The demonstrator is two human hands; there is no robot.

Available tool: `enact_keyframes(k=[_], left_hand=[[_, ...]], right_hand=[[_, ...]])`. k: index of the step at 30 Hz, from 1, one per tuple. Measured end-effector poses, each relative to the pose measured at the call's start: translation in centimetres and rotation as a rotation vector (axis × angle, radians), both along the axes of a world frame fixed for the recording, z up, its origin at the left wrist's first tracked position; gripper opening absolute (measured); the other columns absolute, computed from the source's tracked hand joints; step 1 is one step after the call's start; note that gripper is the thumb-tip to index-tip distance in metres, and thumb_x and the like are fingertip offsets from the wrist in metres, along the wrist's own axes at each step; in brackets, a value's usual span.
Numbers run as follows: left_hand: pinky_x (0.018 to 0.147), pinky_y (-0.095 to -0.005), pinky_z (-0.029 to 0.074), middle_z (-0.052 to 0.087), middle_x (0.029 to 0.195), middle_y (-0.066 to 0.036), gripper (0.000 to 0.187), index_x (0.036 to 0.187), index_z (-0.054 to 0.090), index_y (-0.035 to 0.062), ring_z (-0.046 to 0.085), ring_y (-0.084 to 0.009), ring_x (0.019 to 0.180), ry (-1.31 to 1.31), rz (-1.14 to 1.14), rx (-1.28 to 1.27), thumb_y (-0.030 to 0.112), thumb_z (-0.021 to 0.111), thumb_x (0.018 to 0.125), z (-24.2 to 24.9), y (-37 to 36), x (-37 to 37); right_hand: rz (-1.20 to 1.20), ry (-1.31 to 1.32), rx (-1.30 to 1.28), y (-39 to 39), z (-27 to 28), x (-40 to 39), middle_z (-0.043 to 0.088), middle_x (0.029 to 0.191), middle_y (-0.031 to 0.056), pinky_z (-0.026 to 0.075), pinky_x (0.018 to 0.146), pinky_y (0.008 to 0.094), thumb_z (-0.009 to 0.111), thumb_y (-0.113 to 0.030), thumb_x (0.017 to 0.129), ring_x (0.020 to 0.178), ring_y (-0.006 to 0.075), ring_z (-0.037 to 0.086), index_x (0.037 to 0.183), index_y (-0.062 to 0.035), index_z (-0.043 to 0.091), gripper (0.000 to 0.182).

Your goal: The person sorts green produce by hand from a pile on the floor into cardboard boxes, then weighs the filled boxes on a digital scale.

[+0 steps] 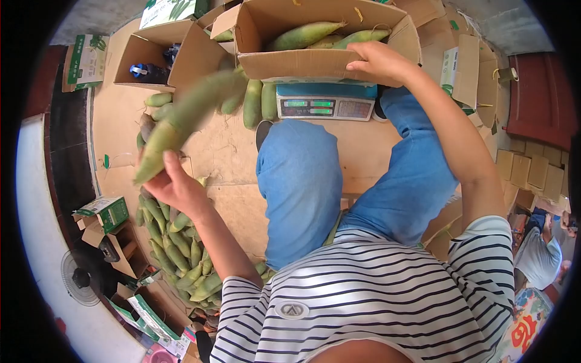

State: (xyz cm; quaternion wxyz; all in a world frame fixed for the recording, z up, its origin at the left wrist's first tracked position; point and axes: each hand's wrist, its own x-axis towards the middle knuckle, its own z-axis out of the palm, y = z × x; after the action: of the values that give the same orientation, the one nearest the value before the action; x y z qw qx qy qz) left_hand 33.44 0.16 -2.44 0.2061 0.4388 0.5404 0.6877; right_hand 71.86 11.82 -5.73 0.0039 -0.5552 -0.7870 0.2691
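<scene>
A long green radish (166, 136), its upper part blurred, is in my left hand (172, 184), whose fingers are wrapped round its lower end. My right hand (381, 62) grips the near rim of an open cardboard box (290, 65). Several green radishes (308, 35) lie inside that box. It stands on a digital scale (327, 107) with lit green displays. More radishes (253, 104) lie on the floor just left of the scale. A large pile of radishes (181, 248) is below my left hand.
A second open box (181, 51) holding dark blue items stands at the upper left. Another open box (469, 72) is at the right. A fan (78, 276) and small cartons (109, 212) stand at the left. Another person (538, 257) is at the far right.
</scene>
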Motion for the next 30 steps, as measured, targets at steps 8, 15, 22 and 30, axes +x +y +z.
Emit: enact_keyframes(k=[8,15,22,30], left_hand=[[0.089,-0.0281,0.044,0.054,0.112,-0.012,0.032,0.117,0.045,-0.0029,0.054,-0.0168,0.102,-0.024,-0.332,0.022,0.003,0.057,0.088,1.9,8.1,8.6],[0.095,-0.0332,0.041,0.053,0.118,-0.013,0.033,0.119,0.045,-0.0033,0.053,-0.0201,0.108,0.107,-0.519,-0.103,0.002,0.056,0.088,6.3,2.1,13.2],[0.096,-0.0352,0.04,0.052,0.122,-0.018,0.033,0.119,0.046,-0.0055,0.055,-0.0245,0.109,0.311,-0.934,0.201,0.002,0.054,0.087,13.8,-0.8,21.8],[0.09,-0.0424,0.041,0.052,0.115,-0.018,0.044,0.119,0.048,0.0013,0.052,-0.0303,0.106,1.053,-0.726,0.072,0.011,0.064,0.079,6.7,4.4,23.0]], right_hand=[[0.014,0.02,0.095,-0.4,-0.7,0.4,0.059,0.095,0.0205,0.042,0.076,0.0432,0.058,-0.026,0.085,0.092,0.0366,0.055,0.103,-0.0016,0.053,0.031],[0.069,0.053,0.172,0.0,-1.9,0.9,0.061,0.1,0.0165,0.045,0.083,0.0454,0.063,-0.036,0.081,0.099,0.0349,0.057,0.104,-0.0052,0.056,0.039],[0.018,-0.106,0.018,-0.7,0.1,-0.3,0.062,0.106,0.0161,0.047,0.084,0.0443,0.066,-0.03,0.08,0.102,0.0328,0.059,0.109,-0.0054,0.059,0.039],[-0.355,0.414,0.462,-0.2,5.4,11.2,0.066,0.096,0.0104,0.048,0.076,0.034,0.055,-0.028,0.086,0.09,0.0233,0.062,0.101,-0.007,0.064,0.028]])
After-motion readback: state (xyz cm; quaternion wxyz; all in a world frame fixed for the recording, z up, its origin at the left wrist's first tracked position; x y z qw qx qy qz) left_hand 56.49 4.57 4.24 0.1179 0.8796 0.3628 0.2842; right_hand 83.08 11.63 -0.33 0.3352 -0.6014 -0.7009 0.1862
